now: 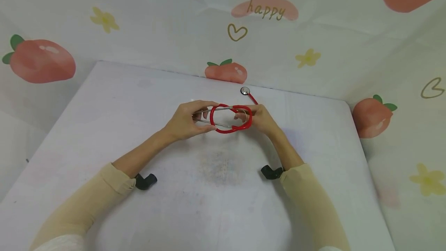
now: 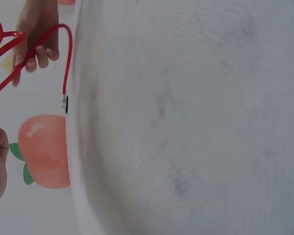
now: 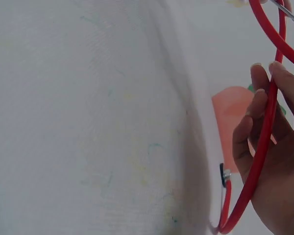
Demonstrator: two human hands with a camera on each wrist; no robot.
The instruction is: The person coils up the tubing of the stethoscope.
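A stethoscope with red tubing (image 1: 251,121) is held up over the table between both hands. My left hand (image 1: 186,121) grips it at the left, around the metal ear tubes (image 1: 219,124), thumb and forefinger reaching a red loop. On the other side, my right hand (image 1: 263,119) pinches the red tube (image 3: 267,122) between thumb and fingertips, as the right wrist view shows. From there the tube trails off to the round silver chest piece (image 1: 245,91), which appears near the table's back edge. The ear tips are hidden by the left hand.
A white-covered table (image 1: 216,212) lies under the hands, with a greyish stain in its middle. Behind it hangs a pale backdrop (image 1: 167,22) printed with peaches, flowers and hearts. Black curved pieces (image 1: 146,181) stick out beside both wrists.
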